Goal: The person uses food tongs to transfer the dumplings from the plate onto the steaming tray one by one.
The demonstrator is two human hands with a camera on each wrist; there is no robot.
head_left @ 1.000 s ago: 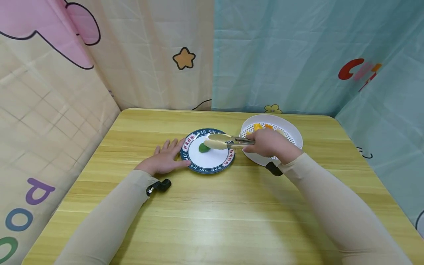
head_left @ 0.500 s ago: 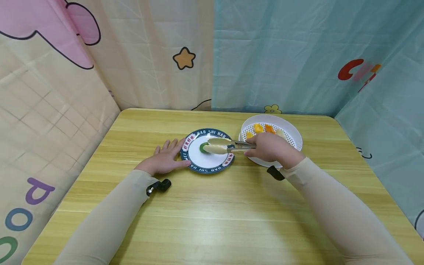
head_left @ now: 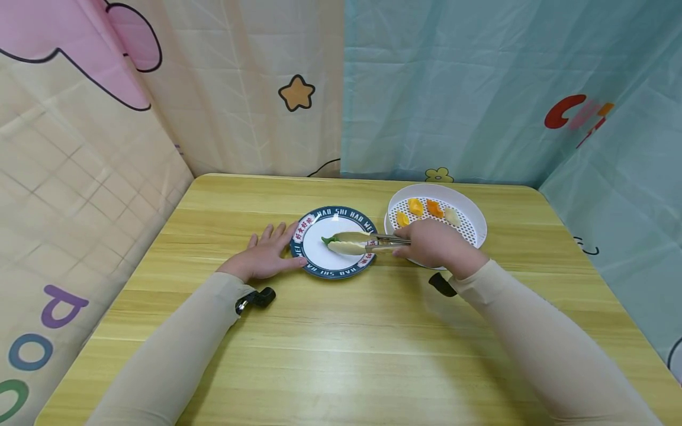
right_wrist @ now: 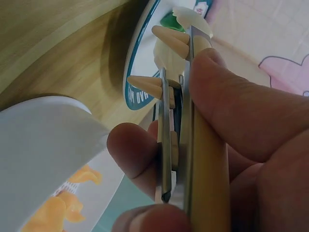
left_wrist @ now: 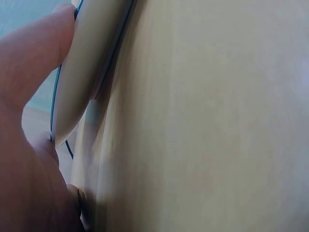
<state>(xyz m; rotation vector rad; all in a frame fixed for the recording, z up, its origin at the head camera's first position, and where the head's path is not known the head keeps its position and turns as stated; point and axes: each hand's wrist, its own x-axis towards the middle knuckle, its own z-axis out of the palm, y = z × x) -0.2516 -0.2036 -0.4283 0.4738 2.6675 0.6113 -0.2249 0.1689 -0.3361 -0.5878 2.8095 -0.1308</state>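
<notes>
In the head view a round white plate with a dark blue lettered rim (head_left: 333,274) lies mid-table. My left hand (head_left: 261,255) rests at its left side with fingers spread; the thumb touches the rim, also in the left wrist view. My right hand (head_left: 434,242) grips metal tongs with pale beige tips (head_left: 345,248), reaching over the plate from the right. Between those tips sits a small green dumpling-like piece (head_left: 327,240), partly hidden by them. The right wrist view shows the green piece (right_wrist: 171,21) beyond the tongs, low against the plate.
To the plate's right stands a white bowl (head_left: 475,207) with a perforated insert. Yellow (head_left: 415,206), orange (head_left: 434,208) and whitish (head_left: 452,216) dumpling-like pieces lie in it, partly behind my right hand. Printed curtains hang behind the wooden table (head_left: 341,343).
The tong tips have lowered slightly and come closer together around the green piece, which has turned on the plate. My left hand has stayed in place.
</notes>
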